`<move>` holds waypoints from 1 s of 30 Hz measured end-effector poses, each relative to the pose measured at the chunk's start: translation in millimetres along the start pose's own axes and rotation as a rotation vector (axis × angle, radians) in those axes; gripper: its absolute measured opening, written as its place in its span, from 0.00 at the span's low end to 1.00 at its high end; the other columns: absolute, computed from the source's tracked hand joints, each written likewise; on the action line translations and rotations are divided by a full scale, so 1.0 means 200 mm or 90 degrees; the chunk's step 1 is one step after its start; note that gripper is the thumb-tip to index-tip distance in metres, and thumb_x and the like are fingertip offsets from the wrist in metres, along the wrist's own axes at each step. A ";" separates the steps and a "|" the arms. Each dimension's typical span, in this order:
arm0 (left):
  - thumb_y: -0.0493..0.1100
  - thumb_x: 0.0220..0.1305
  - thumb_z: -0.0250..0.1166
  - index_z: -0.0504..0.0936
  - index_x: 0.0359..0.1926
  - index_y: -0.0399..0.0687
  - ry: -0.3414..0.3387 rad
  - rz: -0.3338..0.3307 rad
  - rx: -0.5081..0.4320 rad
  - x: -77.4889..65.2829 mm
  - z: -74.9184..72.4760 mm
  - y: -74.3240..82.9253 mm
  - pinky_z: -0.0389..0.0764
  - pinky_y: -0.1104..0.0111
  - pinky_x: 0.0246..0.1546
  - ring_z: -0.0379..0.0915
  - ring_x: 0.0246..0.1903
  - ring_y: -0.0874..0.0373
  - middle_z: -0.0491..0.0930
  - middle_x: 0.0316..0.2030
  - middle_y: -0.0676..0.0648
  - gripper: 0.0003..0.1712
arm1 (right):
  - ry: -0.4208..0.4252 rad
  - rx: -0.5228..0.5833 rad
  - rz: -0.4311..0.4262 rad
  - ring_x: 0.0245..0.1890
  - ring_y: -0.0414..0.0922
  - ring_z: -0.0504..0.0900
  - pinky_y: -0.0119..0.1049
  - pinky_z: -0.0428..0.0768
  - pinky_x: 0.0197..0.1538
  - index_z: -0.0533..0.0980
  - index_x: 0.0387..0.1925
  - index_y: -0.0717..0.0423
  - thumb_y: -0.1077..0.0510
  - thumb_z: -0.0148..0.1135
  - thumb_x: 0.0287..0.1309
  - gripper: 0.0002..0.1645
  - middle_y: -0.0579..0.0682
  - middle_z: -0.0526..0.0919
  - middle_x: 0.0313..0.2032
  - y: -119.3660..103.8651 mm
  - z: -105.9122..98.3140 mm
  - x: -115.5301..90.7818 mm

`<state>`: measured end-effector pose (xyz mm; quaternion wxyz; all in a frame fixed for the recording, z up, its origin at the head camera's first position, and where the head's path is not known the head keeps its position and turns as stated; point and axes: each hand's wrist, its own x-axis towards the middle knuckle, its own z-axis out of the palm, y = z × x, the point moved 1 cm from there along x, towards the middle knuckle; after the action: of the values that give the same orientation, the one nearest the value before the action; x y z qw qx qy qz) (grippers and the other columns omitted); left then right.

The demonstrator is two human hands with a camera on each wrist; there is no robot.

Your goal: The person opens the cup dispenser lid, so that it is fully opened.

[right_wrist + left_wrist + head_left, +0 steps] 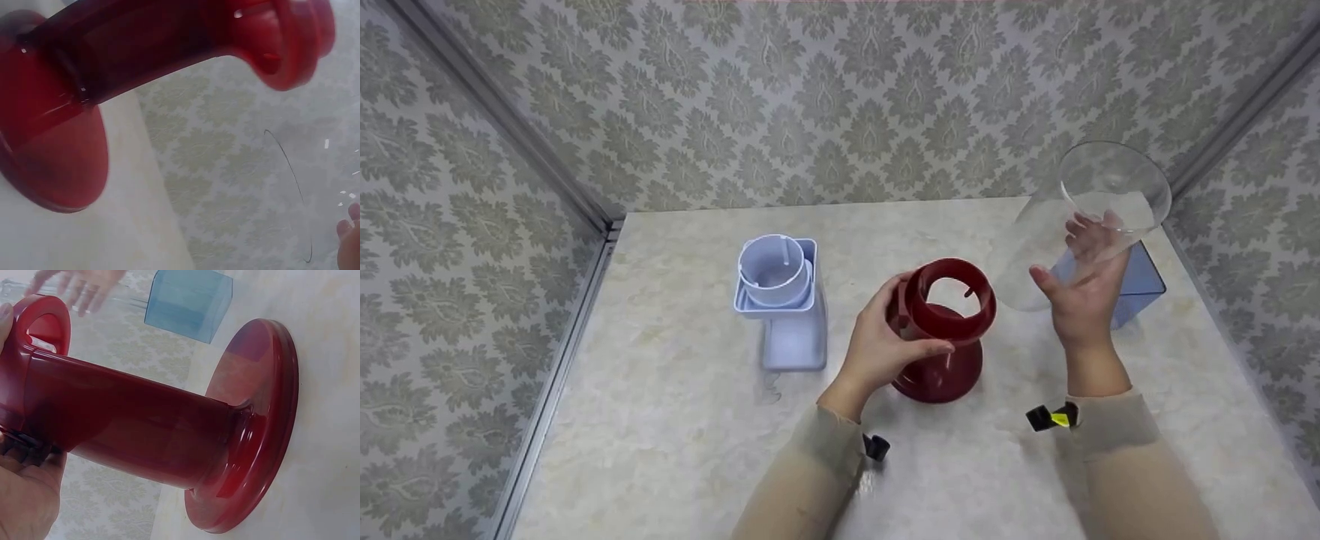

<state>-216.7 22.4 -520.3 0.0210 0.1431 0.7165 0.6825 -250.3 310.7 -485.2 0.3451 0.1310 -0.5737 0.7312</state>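
A glossy red stand (937, 375) with a round base, a thick column and an open ring at its top is in the middle of the table. My left hand (877, 341) grips it just below the ring, thumb along the near side. In the left wrist view, the red column (129, 416) runs down to the disc base (270, 439). On the right, a tall clear cylinder (1035, 236) with an open round mouth is in my right hand (1080, 296), thumb to its left and fingers showing through its wall. Only fingertips (346, 228) of that hand enter the right wrist view.
A see-through blue box (1144, 277) stands behind my right hand, by the table's right edge. Left of the red stand is a pale blue stand (795, 345) with a round cup (772, 266) set in its square top. Patterned wall panels close off the back and sides.
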 end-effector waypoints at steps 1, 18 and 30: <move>0.50 0.42 0.98 0.74 0.79 0.71 0.000 -0.001 0.001 0.00 0.00 0.00 0.80 0.58 0.77 0.82 0.68 0.64 0.84 0.69 0.64 0.63 | 0.005 -0.009 0.006 0.74 0.53 0.74 0.41 0.71 0.81 0.51 0.84 0.68 0.59 0.95 0.43 0.78 0.62 0.74 0.72 0.02 0.00 -0.01; 0.49 0.44 0.97 0.72 0.81 0.67 -0.008 0.010 -0.009 0.00 0.00 -0.01 0.80 0.62 0.78 0.81 0.70 0.64 0.84 0.70 0.62 0.64 | 0.063 -0.121 0.113 0.79 0.50 0.67 0.38 0.65 0.85 0.57 0.79 0.61 0.74 0.83 0.48 0.61 0.48 0.70 0.76 0.31 -0.08 -0.14; 0.49 0.44 0.97 0.73 0.80 0.69 -0.006 0.010 -0.012 0.00 0.00 -0.01 0.79 0.62 0.78 0.81 0.70 0.63 0.84 0.70 0.62 0.63 | 0.069 -0.170 0.204 0.88 0.61 0.57 0.53 0.53 0.94 0.52 0.82 0.61 0.71 0.83 0.55 0.63 0.64 0.60 0.82 0.42 -0.11 -0.19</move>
<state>-217.6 22.8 -523.0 0.0203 0.1516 0.7087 0.6887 -273.9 308.3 -576.9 0.2690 -0.0480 -0.6596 0.7002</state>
